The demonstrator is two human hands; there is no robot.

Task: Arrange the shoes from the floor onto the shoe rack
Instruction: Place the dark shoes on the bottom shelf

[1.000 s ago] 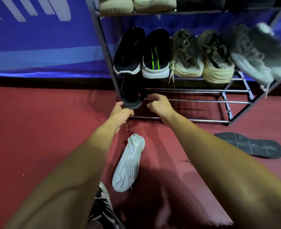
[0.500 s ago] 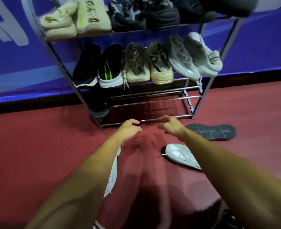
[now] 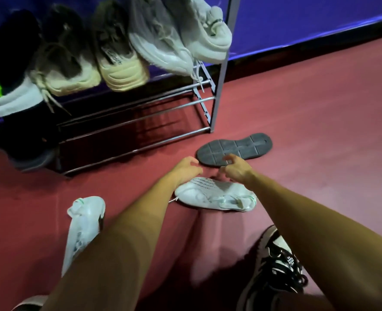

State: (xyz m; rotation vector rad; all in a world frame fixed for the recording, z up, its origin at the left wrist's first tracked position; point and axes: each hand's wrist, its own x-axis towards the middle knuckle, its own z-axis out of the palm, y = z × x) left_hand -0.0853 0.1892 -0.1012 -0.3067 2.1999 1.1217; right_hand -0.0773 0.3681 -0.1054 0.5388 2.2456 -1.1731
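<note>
My left hand and right hand are low over the smooth red floor, both with fingers loosely curled and gripping nothing. Just beyond them a dark shoe lies upside down, showing its grey rubber sole cut in blocks. A soft white sneaker lies on its side under my wrists. The shoe rack of thin metal tubes stands behind.

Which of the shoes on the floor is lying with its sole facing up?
The dark shoe beside the rack's corner post: its grooved sole faces up. The middle white shoe and the left white shoe show their uppers.
</note>
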